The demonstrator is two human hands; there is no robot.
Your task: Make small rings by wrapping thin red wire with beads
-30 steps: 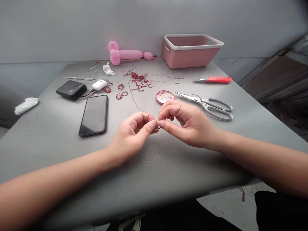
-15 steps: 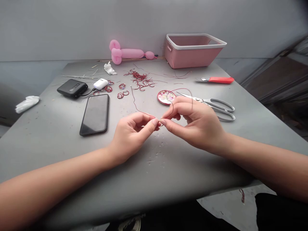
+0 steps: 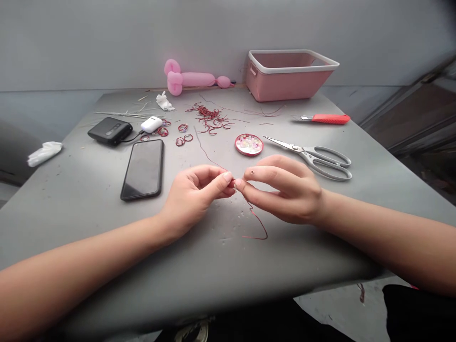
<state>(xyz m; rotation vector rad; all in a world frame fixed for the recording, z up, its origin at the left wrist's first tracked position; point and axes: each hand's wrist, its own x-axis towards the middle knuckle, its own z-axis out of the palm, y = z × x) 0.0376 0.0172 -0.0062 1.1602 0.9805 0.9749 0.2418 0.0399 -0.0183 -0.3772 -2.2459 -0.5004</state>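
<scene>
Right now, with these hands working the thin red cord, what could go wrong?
The thin red cord might slip: the left hand pinches it at one spot, and one end curls loose. The right hand could knock the small, round, red-rimmed dish just beyond it, spilling its pale beads. The pointed, grey-handled metal scissors, close by, might prick that hand.

Thread (image 3: 254,238), red; bead dish (image 3: 249,154), red-rimmed; beads (image 3: 249,142), pink, white, pale yellow; scissors (image 3: 305,153), grey-handled; utility knife (image 3: 330,119), red-handled; far basket (image 3: 285,86), pink, white-rimmed; balloon (image 3: 197,79), pink; smartphone (image 3: 143,170), black; earbud case (image 3: 151,124), white; tabletop (image 3: 199,275), grey.
</scene>
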